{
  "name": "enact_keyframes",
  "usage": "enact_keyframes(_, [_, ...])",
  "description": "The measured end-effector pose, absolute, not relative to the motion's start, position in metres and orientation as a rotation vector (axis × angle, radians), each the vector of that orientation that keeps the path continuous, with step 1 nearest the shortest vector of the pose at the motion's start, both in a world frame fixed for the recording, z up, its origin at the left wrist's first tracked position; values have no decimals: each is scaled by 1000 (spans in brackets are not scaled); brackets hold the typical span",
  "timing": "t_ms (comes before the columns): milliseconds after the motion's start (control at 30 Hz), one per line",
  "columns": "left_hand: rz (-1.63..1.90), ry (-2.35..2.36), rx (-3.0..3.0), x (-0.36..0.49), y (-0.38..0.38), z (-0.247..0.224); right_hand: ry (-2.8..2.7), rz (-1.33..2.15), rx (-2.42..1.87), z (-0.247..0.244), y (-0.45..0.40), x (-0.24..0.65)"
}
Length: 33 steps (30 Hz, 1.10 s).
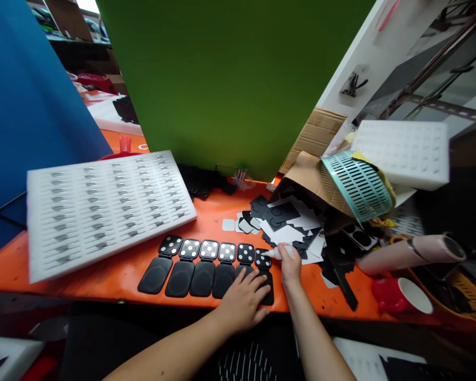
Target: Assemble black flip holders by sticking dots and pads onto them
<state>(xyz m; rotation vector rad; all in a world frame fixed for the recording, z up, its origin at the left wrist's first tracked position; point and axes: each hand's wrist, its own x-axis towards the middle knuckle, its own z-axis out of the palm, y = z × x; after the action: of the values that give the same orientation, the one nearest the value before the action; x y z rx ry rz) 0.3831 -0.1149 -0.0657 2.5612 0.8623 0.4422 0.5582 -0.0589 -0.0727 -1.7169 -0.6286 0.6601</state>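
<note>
Several black hinged cases lie unfolded in a row on the orange tabletop (206,211). Their small upper squares carry white dots, such as this dotted square (210,250); the larger lower halves are plain black pads (180,279). My right hand (291,267) is closed around a small white squeeze bottle (276,253), its narrow tip over the rightmost dotted square (263,260). With fingers spread, my left hand (243,299) rests flat on the black pads at the row's right end, partly covering them. Whether liquid leaves the tip is too small to tell.
Black and white sheet offcuts (293,222) pile up behind my right hand. At left leans a slotted white foam tray (107,209). To the right are a teal basket (357,185), a cardboard box (309,177), a pink tumbler (412,254) and a red mug (400,295).
</note>
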Motion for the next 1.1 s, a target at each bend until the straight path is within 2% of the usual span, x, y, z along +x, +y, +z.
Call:
enact_keyframes(233, [425,849,2559,383,-114,-66,-977,432,-1990,-59,-57,560])
enact_keyframes(1100, [449,873,2559,383,-115,-65,-984,495,-1938,-60,-57,562])
